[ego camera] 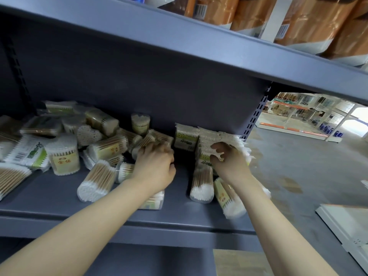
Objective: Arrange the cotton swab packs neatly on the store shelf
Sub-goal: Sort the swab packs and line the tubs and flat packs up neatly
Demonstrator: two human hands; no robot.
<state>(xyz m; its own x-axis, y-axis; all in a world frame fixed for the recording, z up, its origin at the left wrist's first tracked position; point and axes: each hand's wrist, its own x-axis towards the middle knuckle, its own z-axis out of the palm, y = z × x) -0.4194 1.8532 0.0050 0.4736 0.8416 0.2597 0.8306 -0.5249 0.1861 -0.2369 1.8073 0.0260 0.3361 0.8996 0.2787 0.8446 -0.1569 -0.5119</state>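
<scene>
While loose swab packs (pixel 63 156) lie jumbled across the shelf (pixel 49 198) at left, the left hand (pixel 154 166) curls over one at centre, and the right hand (pixel 229 158) pinches flat packs (pixel 209 136) stacked at centre right.

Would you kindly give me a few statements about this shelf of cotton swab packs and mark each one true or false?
1. The right hand grips the stack of flat clear-plastic swab packs with green labels at the right end of the grey metal shelf. True.
2. The left hand hangs idle below the shelf. False: it reaches into the jumbled clear tubs of wooden-stick swabs.
3. All packs stand upright in rows. False: most lie tumbled at mixed angles.
4. Orange-brown wrapped rolls sit on the shelf above. True.
5. A clear tub with white swab tips facing the camera lies between the two forearms. True.
</scene>
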